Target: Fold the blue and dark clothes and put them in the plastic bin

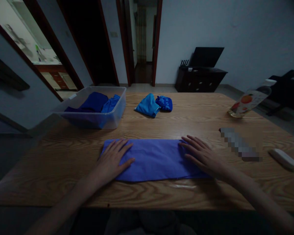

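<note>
A blue-purple cloth (pixel 156 160), folded into a long flat rectangle, lies near the front of the wooden table. My left hand (pixel 116 158) rests flat on its left end, fingers stretched out. On the right end lies my right hand (pixel 201 155), palm down with the fingers spread. Beyond the cloth, to the left, stands a clear plastic bin (pixel 119 116) holding dark blue and brighter blue fabric (pixel 94 102). A bright blue folded cloth (pixel 148 105) sits behind the flat one, touching a darker blue patterned bundle (pixel 164 103).
On the right of the wooden table (pixel 71 163) stand a clear bottle (pixel 250 101) with a fruit label, a blurred-out object (pixel 238 145) and a white oblong item (pixel 284 159). A television (pixel 207 57) on a dark cabinet (pixel 201 80) is against the far wall.
</note>
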A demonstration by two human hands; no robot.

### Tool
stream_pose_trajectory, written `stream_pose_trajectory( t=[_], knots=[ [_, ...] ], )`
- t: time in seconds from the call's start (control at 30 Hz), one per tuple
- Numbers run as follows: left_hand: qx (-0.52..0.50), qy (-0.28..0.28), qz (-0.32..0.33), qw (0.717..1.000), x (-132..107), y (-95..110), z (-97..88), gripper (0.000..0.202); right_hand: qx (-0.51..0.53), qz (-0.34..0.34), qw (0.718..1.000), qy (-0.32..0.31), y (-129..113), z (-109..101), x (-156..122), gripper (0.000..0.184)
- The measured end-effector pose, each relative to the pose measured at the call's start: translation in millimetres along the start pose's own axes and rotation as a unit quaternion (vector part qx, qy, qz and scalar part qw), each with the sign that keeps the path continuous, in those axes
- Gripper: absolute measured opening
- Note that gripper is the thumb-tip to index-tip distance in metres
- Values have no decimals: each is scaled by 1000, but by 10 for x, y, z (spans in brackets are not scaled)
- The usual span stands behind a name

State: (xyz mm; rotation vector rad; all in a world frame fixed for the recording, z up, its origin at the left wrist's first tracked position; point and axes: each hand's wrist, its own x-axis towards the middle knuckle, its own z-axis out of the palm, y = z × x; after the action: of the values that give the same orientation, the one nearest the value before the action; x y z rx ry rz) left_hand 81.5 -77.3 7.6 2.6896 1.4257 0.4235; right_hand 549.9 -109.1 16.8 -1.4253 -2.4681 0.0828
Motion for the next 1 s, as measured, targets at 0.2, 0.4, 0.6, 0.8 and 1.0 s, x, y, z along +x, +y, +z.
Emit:
stream_pose_trajectory(
  t=[0.2,0.4,0.6,0.8,1.0],
  knots=[
    [28,-34,30,999,-141,-18,223,80,13,5,1000,-18,-18,260,-91,76],
    [15,-72,68,995,-233,-304,73,98,-3,-21,999,-36,-21,110,-162,76],
    [-4,-68,106,992,-534,-217,-118,62,44,-53,995,-70,-221,-5,-407,68],
    [-57,-58,8,997,-435,-218,-392,42,114,-36,993,-24,-344,3,-346,33],
    [-145,-70,-58,985,56,-379,-693,46,108,50,993,-12,-268,-251,-84,33]
  ],
)
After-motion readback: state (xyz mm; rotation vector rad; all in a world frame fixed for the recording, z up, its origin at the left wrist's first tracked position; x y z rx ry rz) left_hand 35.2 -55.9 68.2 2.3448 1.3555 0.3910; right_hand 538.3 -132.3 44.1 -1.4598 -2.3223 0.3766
